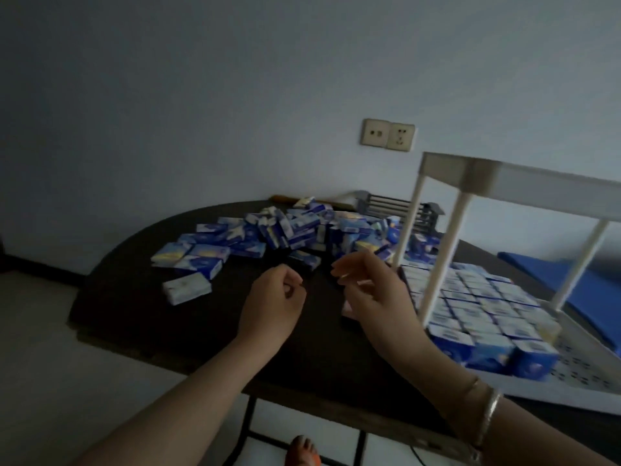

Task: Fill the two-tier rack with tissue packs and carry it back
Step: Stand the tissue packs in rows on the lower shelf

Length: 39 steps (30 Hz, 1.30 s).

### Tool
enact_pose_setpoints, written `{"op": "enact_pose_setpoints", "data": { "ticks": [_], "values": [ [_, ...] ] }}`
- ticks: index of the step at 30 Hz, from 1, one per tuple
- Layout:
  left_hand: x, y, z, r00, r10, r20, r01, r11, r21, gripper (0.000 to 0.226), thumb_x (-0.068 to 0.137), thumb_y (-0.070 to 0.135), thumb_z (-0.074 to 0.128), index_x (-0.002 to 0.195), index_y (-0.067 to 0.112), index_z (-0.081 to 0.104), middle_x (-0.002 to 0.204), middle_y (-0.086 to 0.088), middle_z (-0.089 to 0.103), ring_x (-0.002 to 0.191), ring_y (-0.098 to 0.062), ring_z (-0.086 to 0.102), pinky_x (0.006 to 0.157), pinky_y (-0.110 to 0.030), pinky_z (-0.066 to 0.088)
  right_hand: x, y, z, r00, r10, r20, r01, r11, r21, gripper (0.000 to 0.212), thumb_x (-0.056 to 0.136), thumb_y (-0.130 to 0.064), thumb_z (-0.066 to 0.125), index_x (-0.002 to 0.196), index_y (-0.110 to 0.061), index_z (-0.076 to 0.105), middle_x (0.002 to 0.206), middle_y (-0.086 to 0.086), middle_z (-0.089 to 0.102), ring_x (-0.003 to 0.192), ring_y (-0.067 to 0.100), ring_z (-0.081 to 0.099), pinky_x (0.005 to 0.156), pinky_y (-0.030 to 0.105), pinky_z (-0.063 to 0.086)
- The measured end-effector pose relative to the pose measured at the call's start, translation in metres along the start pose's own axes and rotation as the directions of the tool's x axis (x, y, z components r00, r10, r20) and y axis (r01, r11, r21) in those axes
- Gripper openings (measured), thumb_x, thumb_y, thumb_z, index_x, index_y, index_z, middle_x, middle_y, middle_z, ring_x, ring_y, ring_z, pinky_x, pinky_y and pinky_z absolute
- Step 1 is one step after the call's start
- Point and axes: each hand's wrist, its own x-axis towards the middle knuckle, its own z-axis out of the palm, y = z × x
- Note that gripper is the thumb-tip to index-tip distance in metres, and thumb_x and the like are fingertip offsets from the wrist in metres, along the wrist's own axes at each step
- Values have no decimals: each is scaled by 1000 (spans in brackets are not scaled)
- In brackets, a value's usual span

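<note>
A white two-tier rack (pixel 504 178) stands on the right of the dark round table (pixel 161 317). Its lower tier holds several rows of blue tissue packs (pixel 477 307) standing upright; the upper tier's inside is hidden from below. A loose pile of blue and white tissue packs (pixel 279 230) lies across the far middle of the table. One pack (pixel 187 287) lies apart at the near left. My left hand (pixel 275 304) hovers over the table with fingers curled and nothing in it. My right hand (pixel 369 287) is beside the rack's front left post, fingers loosely spread, holding nothing.
A grey slatted rack (pixel 386 205) sits behind the pile by the wall. A wall socket (pixel 388 134) is above it. A blue mat (pixel 601 297) lies to the right behind the white rack. The table's black legs (pixel 248 418) and my bare foot (pixel 302 450) show below.
</note>
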Motion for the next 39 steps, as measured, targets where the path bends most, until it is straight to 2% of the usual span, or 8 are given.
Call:
{"op": "enact_pose_setpoints", "data": {
  "ticks": [6, 9, 15, 18, 22, 27, 33, 39],
  "values": [
    [49, -50, -3, 992, -5, -125, 48, 938, 344, 44, 90, 23, 59, 131, 19, 44, 135, 2, 43, 127, -17, 41, 104, -31, 39, 62, 50, 77, 988, 145, -43, -148, 987, -69, 25, 86, -5, 53, 98, -28, 52, 102, -9, 58, 90, 0, 55, 69, 12, 41],
    [74, -73, -6, 995, 5, -104, 55, 826, 562, 59, 92, 28, 55, 143, 16, 29, 153, -7, 23, 143, -26, 19, 118, -42, 21, 88, 69, 108, 992, 123, -35, -127, 980, -154, 29, 85, -5, 54, 102, -29, 51, 110, -6, 54, 103, 8, 53, 85, 21, 46],
    [113, -104, -4, 976, -162, -146, 218, 654, 725, 74, 94, 44, 46, 151, 14, 10, 158, -15, -14, 143, -42, -16, 115, -53, -8, 123, 89, 146, 993, 100, -64, -111, 971, -212, 31, 87, -7, 54, 114, -22, 53, 116, -6, 46, 103, 10, 51, 84, 25, 48],
    [119, -109, 0, 952, -253, -170, 292, 601, 744, 70, 94, 47, 39, 150, 12, 18, 157, -22, 8, 143, -45, 4, 116, -55, -4, 127, 97, 155, 993, 101, -68, -113, 971, -211, 32, 87, -9, 55, 115, -25, 51, 119, -6, 46, 99, 10, 53, 81, 27, 50],
    [113, -107, 0, 988, -99, -121, 156, 617, 771, 52, 94, 44, 41, 139, 19, 39, 144, -14, 38, 133, -35, 31, 117, -54, 9, 126, 100, 153, 996, 65, -59, -77, 972, -223, 36, 89, -12, 54, 120, -27, 48, 121, -8, 46, 100, 7, 52, 78, 21, 46],
    [94, -94, 3, 998, 58, 10, -51, 765, 642, 51, 88, 51, 50, 131, 27, 40, 138, 0, 34, 122, -27, 33, 105, -47, 31, 127, 102, 146, 999, 38, -6, -39, 965, -259, 39, 86, -8, 52, 123, -20, 51, 127, -3, 47, 116, 9, 45, 94, 24, 43],
    [95, -98, 6, 997, -48, 62, -1, 780, 626, 57, 83, 58, 51, 133, 33, 39, 153, -2, 17, 135, -31, 26, 109, -52, 26, 130, 107, 143, 998, 48, 47, -30, 946, -323, 44, 87, -4, 47, 129, -17, 49, 133, -1, 47, 127, 12, 38, 106, 29, 37],
    [98, -100, 4, 997, -33, -65, 64, 821, 568, 45, 86, 45, 53, 127, 29, 45, 130, -1, 47, 114, -28, 46, 88, -38, 44, 139, 107, 154, 984, 50, 169, 15, 931, -363, 50, 91, -4, 44, 138, -18, 42, 151, 2, 33, 145, 17, 14, 119, 36, 16]
  ]
}}
